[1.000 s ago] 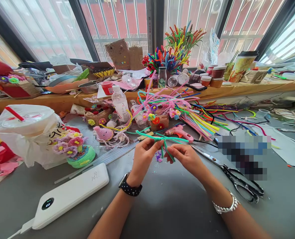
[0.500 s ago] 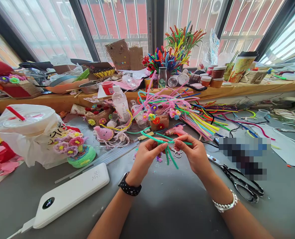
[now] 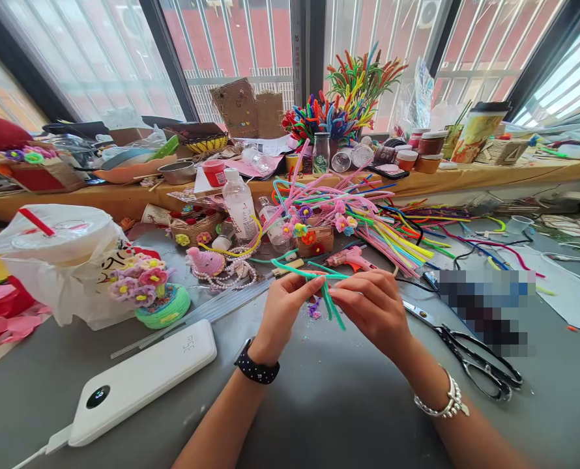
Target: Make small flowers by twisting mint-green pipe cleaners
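Observation:
Green pipe cleaners (image 3: 333, 306), crossed and bent together, are held up above the grey table between both hands. My left hand (image 3: 287, 303) pinches them where they cross, thumb on top. One end sticks out to the upper left and a few ends hang down. My right hand (image 3: 375, 309) is at their right side, its fingers bent close to the hanging ends; the fingertips are partly hidden behind the stems. Beyond the hands lie a pink glue gun (image 3: 351, 258) and a heap of coloured pipe cleaners (image 3: 392, 238).
Black-handled scissors (image 3: 476, 361) and a blurred-out phone (image 3: 485, 312) lie to the right. A white power bank (image 3: 146, 381), a crocheted flower pot (image 3: 163, 306) and a bagged drink cup (image 3: 65, 260) stand left. Behind are bottles (image 3: 240, 205) and a cluttered sill.
My right hand has turned and shifted from pinching the stem's right part to the hanging ends near my left fingertips. My left hand keeps its pinch.

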The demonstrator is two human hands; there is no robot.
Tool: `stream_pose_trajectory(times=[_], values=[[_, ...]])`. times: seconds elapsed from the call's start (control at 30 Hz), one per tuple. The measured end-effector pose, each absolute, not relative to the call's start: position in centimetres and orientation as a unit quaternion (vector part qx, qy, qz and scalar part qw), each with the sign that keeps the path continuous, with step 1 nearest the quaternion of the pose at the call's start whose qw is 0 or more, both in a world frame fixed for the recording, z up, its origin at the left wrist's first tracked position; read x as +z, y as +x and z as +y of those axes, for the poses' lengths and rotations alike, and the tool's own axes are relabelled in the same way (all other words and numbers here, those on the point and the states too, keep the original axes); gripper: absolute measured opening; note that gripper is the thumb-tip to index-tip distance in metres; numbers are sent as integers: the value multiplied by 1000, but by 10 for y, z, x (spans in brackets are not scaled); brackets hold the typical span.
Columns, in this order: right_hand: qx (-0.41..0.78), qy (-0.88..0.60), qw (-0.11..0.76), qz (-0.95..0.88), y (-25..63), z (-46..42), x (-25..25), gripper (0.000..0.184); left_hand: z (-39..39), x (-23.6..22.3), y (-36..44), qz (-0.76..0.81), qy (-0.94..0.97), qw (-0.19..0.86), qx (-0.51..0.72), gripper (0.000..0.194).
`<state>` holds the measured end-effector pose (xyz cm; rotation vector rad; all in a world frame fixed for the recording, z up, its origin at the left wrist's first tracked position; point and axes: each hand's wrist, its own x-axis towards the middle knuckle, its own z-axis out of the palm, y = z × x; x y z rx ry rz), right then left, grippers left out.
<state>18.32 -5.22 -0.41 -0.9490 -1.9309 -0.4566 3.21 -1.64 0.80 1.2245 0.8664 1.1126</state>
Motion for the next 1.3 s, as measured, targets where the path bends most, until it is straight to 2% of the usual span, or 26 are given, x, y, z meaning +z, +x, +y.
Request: stream_pose_trajectory(times=[0.23, 0.5, 0.67, 0.9, 1.0, 1.13, 1.3], values=[[-197, -357, 417, -812, 181, -55, -6, 17, -17, 5, 33, 385, 566, 559, 468, 15], [-124, -367, 495, -778, 180, -55, -7, 19, -20, 9, 33, 353, 604, 565, 437, 26], [-128, -357, 493, -783, 178, -54, -8, 20, -21, 5, 35, 361, 656, 473, 464, 24], [-128, -358, 463, -801, 178, -54, -10, 16, -22, 3, 37, 380, 749, 286, 461, 19], [-69, -366, 499, -783, 178, -55, -6, 13, -22, 2, 37, 361, 780, 244, 449, 20], [45, -449, 549, -704, 183, -57, 4, 8, -20, 2, 34, 312, 819, 249, 411, 21], [258, -496, 474, -680, 200, -52, 13, 16, -20, 8, 28, 241, 862, 290, 339, 20]])
